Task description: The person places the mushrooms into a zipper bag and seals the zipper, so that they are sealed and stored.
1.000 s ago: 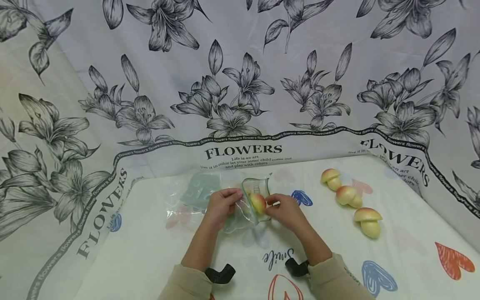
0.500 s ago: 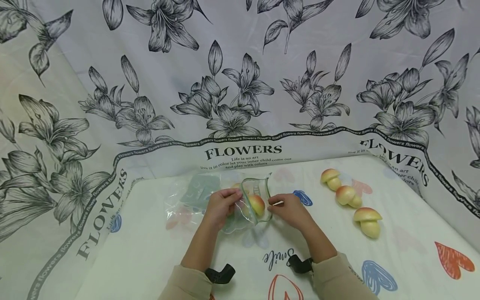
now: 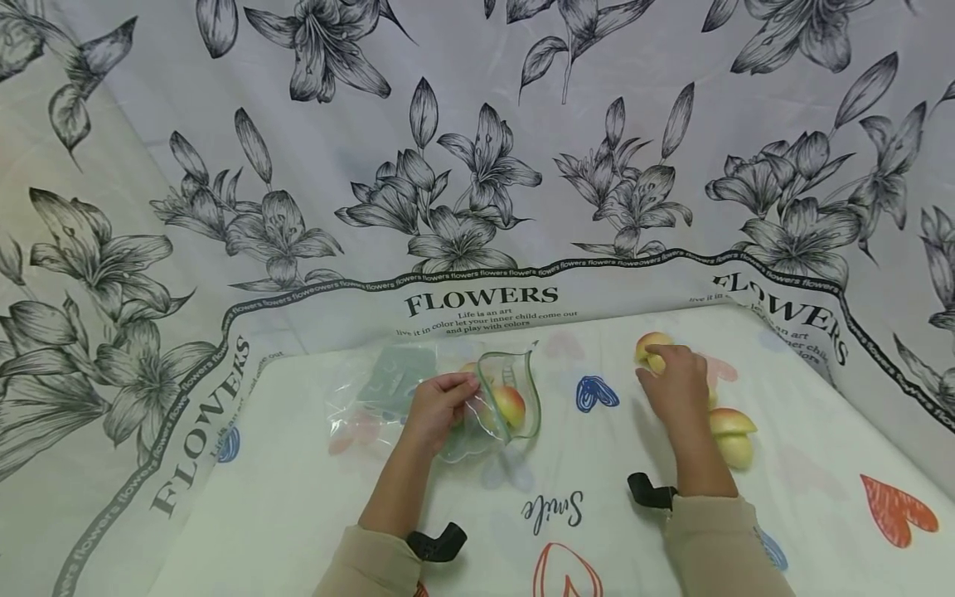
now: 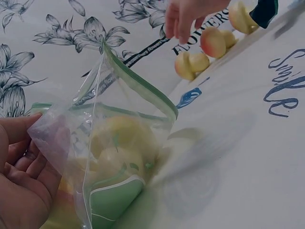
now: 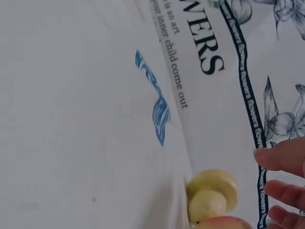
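Hovering near a mushroom (image 5: 212, 194), the right fingers (image 5: 285, 156) stand apart.

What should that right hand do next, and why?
Probably pinch the farthest toy mushroom: the right hand is open close to it, while the left hand pinches a clear zip bag whose mouth gapes, with a similar mushroom inside.

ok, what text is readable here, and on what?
"FLOWERS", three times: backdrop cloth
"Life is an art live it in color let your inner child come out and play with colors": backdrop cloth
"flowers", repeated: black band
"Smile": table cover
Marks on the bag: too blurred to read
Side slogan copies: only partly legible
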{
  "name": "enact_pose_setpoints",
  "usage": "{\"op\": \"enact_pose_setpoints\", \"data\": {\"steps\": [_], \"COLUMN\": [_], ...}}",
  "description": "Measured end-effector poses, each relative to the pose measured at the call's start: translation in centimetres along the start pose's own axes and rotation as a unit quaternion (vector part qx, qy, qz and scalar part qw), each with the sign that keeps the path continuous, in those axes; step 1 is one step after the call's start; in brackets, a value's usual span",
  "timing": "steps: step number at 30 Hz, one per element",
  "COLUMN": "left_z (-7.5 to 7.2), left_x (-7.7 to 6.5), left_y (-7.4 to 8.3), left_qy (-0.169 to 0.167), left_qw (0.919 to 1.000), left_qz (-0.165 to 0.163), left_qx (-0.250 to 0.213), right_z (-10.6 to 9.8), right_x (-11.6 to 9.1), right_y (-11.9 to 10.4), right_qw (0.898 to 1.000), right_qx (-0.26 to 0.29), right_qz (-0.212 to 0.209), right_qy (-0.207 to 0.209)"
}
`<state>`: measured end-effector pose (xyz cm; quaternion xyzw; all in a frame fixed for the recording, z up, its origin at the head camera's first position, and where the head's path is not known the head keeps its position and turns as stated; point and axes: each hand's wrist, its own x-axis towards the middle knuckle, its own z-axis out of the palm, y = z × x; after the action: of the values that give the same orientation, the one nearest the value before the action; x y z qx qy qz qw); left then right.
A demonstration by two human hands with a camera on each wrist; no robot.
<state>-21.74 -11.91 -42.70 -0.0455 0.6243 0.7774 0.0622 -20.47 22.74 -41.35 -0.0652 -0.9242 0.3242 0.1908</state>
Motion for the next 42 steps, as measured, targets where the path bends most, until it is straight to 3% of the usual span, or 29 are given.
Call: {"op": "enact_pose_setpoints", "data": {"steps": [4,8,11,19,28,36,42], "left_z": [0.0,0.0,0.0,-0.1,-0.1,-0.2,-0.2], "left_x": [-0.1,-0.2,-0.2,-0.2,-0.2,-0.2,-0.2], "left_y": [0.0,0.0,-0.1,0.0,0.0,0.0,0.0], "left_qy": [0.001,-0.001,-0.002,0.001,0.000,-0.003,-0.005], "left_qw": [1.0000,1.0000,1.0000,1.0000,0.9999,1.0000,1.0000], "left_qz": [-0.001,0.004,0.007,0.005,0.001,0.006,0.007], "left_qx": [-0.003,-0.003,-0.003,0.002,-0.011,-0.006,-0.004], "right_z": [-0.8,-1.0,-1.0,-0.4,-0.2,-0.1,0.4], "right_x": [0.1,0.1,0.0,-0.2,-0.3,0.2,0.3], "right_y": [1.2,1.9,2.2,2.2,2.5,1.3,0.5], "right_qw": [0.998,0.990,0.984,0.986,0.988,0.989,0.987], "right_qx": [-0.051,-0.086,-0.082,-0.070,-0.061,0.006,0.051], "right_qz": [0.018,0.031,0.050,0.049,0.000,-0.044,-0.024], "right_qy": [-0.020,-0.109,-0.151,-0.145,-0.144,-0.140,-0.153]}}
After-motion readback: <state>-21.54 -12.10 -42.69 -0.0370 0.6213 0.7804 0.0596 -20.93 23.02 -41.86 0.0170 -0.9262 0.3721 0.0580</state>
